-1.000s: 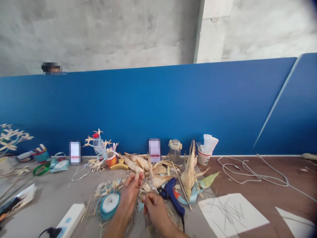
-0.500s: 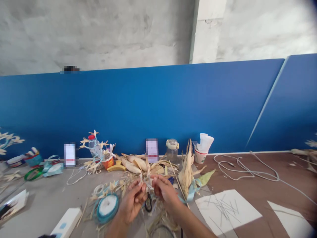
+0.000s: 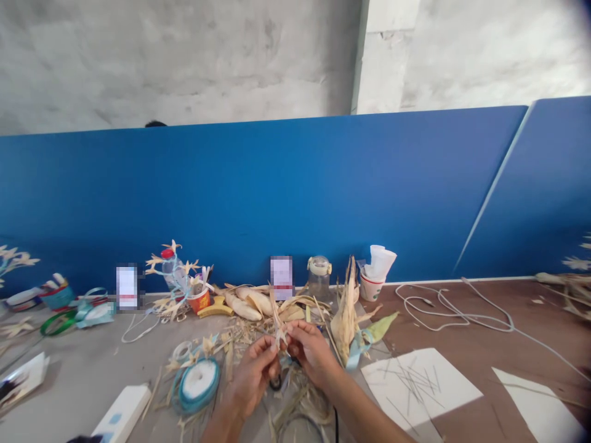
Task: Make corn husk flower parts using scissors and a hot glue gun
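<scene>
My left hand point(image 3: 253, 374) and my right hand point(image 3: 310, 351) meet over a heap of dried corn husks point(image 3: 295, 307). Both pinch a small pale husk piece point(image 3: 279, 333) between their fingertips, held up above the table. A dark scissor handle point(image 3: 276, 383) shows just below my left fingers. A spool of teal ribbon point(image 3: 198, 381) lies left of my left hand. A tall upright husk point(image 3: 345, 307) with a light blue ribbon stands right of my right hand.
A blue partition point(image 3: 295, 197) backs the table. Along it stand a glass jar point(image 3: 319, 278), a paper cup point(image 3: 372, 284) and an orange cup point(image 3: 199, 299) with husk flowers. White cable point(image 3: 443, 307) and white sheets point(image 3: 415, 386) lie at right; a white box point(image 3: 120, 413) at left.
My right hand rose from beside the blue glue gun to meet my left hand at the husk piece. The view shifted right, and the glue gun is now hidden behind my hands.
</scene>
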Action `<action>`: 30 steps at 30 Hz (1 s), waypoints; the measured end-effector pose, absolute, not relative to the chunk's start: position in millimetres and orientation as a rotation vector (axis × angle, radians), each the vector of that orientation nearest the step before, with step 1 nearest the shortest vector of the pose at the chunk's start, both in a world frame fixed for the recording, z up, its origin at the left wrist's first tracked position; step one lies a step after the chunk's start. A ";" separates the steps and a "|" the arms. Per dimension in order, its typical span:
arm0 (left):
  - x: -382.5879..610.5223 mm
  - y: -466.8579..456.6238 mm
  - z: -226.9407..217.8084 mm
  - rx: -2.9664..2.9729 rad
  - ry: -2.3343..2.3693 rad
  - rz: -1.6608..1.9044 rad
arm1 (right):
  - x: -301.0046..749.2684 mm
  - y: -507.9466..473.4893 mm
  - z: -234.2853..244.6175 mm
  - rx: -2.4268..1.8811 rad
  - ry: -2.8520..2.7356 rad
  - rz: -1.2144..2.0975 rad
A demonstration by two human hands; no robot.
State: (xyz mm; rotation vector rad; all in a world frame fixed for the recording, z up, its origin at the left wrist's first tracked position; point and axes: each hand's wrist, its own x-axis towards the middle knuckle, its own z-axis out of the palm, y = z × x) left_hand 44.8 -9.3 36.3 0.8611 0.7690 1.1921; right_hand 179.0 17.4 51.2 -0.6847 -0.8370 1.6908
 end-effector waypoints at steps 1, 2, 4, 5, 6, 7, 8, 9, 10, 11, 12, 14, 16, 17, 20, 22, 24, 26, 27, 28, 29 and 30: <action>45.0 -8.9 36.4 0.862 0.781 1.211 | 179.1 18.0 50.8 -0.688 -0.821 1.727; 45.1 -8.5 36.2 0.857 0.779 1.228 | 179.3 18.8 50.0 -0.689 -0.804 1.775; 44.6 -8.0 35.4 0.845 0.749 1.243 | 180.2 20.5 47.5 -0.683 -0.767 1.884; 44.0 -8.0 35.1 0.841 0.732 1.241 | 181.0 21.4 46.2 -0.679 -0.753 1.932; 43.3 -8.1 35.0 0.838 0.718 1.238 | 182.0 22.1 45.2 -0.679 -0.744 1.974; 42.4 -8.2 35.2 0.837 0.706 1.237 | 183.2 22.7 44.6 -0.681 -0.736 2.016; 41.5 -8.3 35.5 0.839 0.699 1.237 | 184.4 22.9 44.6 -0.685 -0.730 2.052; 40.5 -8.3 36.1 0.840 0.693 1.238 | 185.5 22.7 45.3 -0.688 -0.728 2.077; 39.5 -8.1 36.8 0.840 0.691 1.243 | 186.3 22.0 46.8 -0.690 -0.723 2.091; 38.7 -7.8 37.5 0.839 0.691 1.251 | 186.5 20.7 48.8 -0.689 -0.717 2.095; 38.2 -7.4 38.3 0.834 0.694 1.262 | 186.2 19.0 51.3 -0.682 -0.716 2.080; 38.0 -6.6 39.6 0.821 0.702 1.277 | 183.9 14.8 56.3 -0.667 -0.765 1.993; 39.2 -6.3 40.7 0.809 0.715 1.265 | 180.4 10.7 59.6 -0.696 -0.883 1.848; 40.1 -6.5 41.2 0.805 0.721 1.252 | 178.7 9.2 60.3 -0.732 -0.951 1.764; 42.2 -8.0 42.2 0.798 0.716 1.218 | 176.3 7.7 60.5 -0.838 -1.113 1.588; 41.8 -9.3 42.5 0.784 0.699 1.210 | 177.7 9.0 60.6 -0.832 -1.192 1.553; 39.8 -10.3 42.9 0.752 0.673 1.213 | 180.9 11.9 61.2 -0.809 -1.269 1.538; 37.1 -10.6 43.4 0.709 0.635 1.221 | 184.9 15.9 61.4 -0.831 -1.316 1.467; 35.9 -10.5 43.7 0.688 0.614 1.225 | 186.9 18.1 61.0 -0.857 -1.317 1.412; 34.9 -10.3 44.0 0.670 0.597 1.230 | 188.7 20.3 60.4 -0.882 -1.301 1.358; 34.2 -9.9 44.2 0.658 0.589 1.232 | 190.3 22.3 59.6 -0.898 -1.279 1.320; 33.9 -9.3 44.3 0.651 0.587 1.234 | 191.5 23.9 58.6 -0.908 -1.258 1.302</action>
